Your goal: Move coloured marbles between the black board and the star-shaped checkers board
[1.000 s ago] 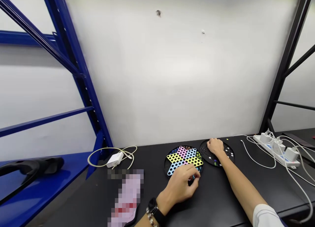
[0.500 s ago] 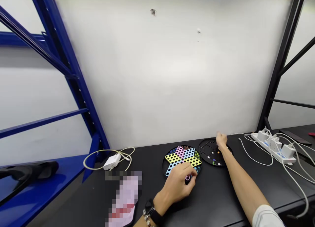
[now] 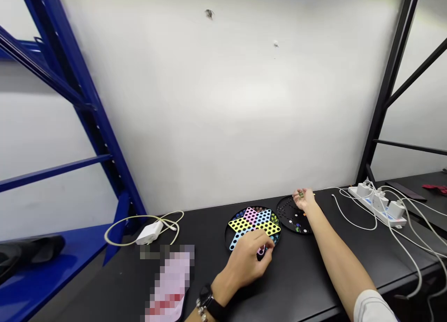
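A Chinese checkers board, round and black with a pink, yellow and blue holed star, lies on the table with marbles around the star. My left hand is over its near side, the fingers curled towards the thumb. What they hold, if anything, I cannot make out. Turned partly palm up, my right hand holds small green marbles in bent fingers. Below it is a round black tray-like piece with small holes and a few white, blue, green and orange pieces. My right hand covers its far right part.
A phone-shaped, pixelated pink object lies front left. Behind it sit a white charger and coiled cable. To the right, a power strip carries several plugs and trailing white cables. A blue frame stands left, a white wall behind.
My right hand has lifted from the round black piece and turned palm up, showing green marbles. My left hand keeps its place at the board. The view has shifted slightly right.
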